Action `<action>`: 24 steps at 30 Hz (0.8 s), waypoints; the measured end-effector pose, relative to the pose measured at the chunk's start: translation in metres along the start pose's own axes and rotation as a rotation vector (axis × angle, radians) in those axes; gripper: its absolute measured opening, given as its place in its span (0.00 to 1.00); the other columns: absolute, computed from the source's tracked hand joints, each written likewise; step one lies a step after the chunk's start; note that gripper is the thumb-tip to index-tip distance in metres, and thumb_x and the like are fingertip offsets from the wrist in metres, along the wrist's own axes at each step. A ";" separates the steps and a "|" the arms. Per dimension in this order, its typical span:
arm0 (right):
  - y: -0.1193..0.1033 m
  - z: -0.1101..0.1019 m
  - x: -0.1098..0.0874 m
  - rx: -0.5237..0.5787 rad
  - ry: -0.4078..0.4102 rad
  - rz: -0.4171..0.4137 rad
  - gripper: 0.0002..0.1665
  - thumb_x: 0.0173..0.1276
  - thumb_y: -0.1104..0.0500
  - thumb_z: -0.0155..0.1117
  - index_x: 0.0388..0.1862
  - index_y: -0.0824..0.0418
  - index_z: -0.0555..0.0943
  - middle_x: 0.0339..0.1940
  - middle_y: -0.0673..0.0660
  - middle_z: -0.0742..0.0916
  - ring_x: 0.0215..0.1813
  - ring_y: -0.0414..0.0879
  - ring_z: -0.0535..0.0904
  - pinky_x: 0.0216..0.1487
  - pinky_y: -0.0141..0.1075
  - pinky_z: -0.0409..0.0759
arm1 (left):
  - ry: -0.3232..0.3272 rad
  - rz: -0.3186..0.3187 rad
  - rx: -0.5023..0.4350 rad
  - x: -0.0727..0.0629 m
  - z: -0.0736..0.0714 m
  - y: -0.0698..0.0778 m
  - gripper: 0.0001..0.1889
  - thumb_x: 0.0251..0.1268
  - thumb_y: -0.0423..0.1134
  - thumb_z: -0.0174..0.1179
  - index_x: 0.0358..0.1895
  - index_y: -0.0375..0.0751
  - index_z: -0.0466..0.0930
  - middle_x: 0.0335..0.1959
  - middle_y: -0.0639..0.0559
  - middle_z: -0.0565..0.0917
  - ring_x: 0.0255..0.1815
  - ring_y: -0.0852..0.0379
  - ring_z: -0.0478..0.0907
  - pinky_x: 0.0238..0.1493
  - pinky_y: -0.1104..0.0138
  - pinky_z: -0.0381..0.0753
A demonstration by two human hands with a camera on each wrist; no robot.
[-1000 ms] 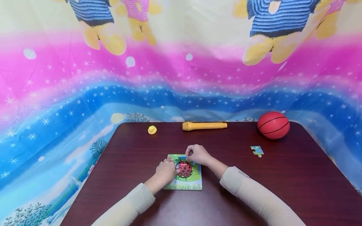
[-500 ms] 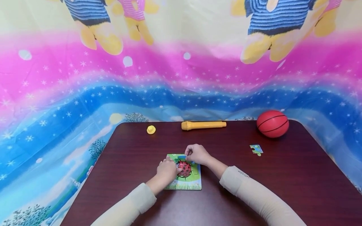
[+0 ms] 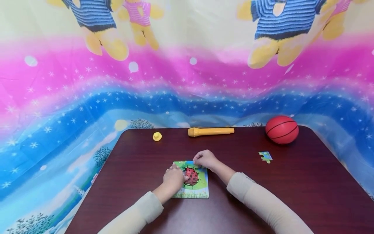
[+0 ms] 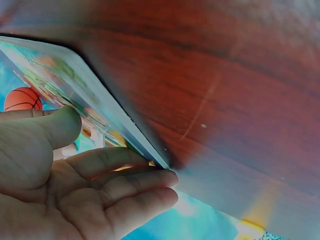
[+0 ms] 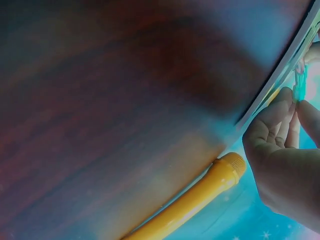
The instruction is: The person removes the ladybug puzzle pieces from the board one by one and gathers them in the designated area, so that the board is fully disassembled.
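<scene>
A ladybug jigsaw puzzle board (image 3: pixel 201 193) lies flat at the middle of the table. My left hand (image 3: pixel 173 178) rests on its left side, the thumb reaching in beside the red ladybug picture. In the left wrist view, the fingers (image 4: pixel 142 202) extend loosely along the board's edge. My right hand (image 3: pixel 206 160) is at the board's far right part, pinching a puzzle piece (image 5: pixel 300 85) between thumb and forefinger. That piece stands on edge in the right wrist view, over the board. In the head view the fingers partly hide it.
One loose puzzle piece (image 3: pixel 265 156) lies on the table at the right, in front of a red toy basketball (image 3: pixel 281 129). Along the back edge are a yellow toy microphone (image 3: pixel 211 131) and a small yellow duck (image 3: pixel 157 136). A printed curtain (image 3: pixel 187 81) hangs behind.
The pinched piece's blue part has shifted slightly at the board's far edge, with the right hand moving a little. My left hand stays on the board. The head view tilts slightly.
</scene>
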State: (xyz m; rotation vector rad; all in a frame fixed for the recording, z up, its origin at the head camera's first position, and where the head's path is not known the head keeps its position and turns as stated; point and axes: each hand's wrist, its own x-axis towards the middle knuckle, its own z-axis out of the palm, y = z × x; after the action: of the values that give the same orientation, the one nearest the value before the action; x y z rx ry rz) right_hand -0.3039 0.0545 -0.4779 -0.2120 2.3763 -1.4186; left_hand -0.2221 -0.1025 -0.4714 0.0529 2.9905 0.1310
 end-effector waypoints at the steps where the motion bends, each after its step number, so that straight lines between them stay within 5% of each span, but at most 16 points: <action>1: 0.001 -0.001 0.000 0.009 0.006 0.008 0.03 0.61 0.62 0.66 0.31 0.61 0.84 0.26 0.55 0.84 0.29 0.47 0.78 0.30 0.38 0.77 | -0.002 -0.001 0.002 0.000 0.000 0.001 0.35 0.63 0.56 0.55 0.58 0.25 0.73 0.66 0.33 0.67 0.66 0.42 0.66 0.66 0.55 0.64; 10: -0.002 -0.024 0.004 0.066 0.067 0.028 0.04 0.61 0.64 0.64 0.33 0.63 0.84 0.30 0.56 0.84 0.31 0.49 0.78 0.33 0.40 0.78 | -0.023 -0.007 0.020 0.000 -0.002 0.005 0.35 0.63 0.56 0.54 0.59 0.25 0.72 0.67 0.34 0.66 0.67 0.42 0.65 0.66 0.55 0.64; 24: 0.042 -0.120 0.005 -0.021 0.201 0.138 0.15 0.66 0.64 0.55 0.49 0.67 0.80 0.43 0.60 0.81 0.38 0.49 0.73 0.39 0.39 0.73 | 0.000 -0.025 0.032 0.002 -0.005 0.002 0.37 0.62 0.57 0.56 0.60 0.24 0.70 0.66 0.34 0.67 0.66 0.43 0.67 0.65 0.55 0.65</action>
State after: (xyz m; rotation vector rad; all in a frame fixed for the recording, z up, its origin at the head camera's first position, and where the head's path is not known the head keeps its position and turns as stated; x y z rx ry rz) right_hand -0.3523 0.1719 -0.4644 0.0927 2.5109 -1.4084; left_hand -0.2249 -0.1007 -0.4661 0.0194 2.9924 0.0809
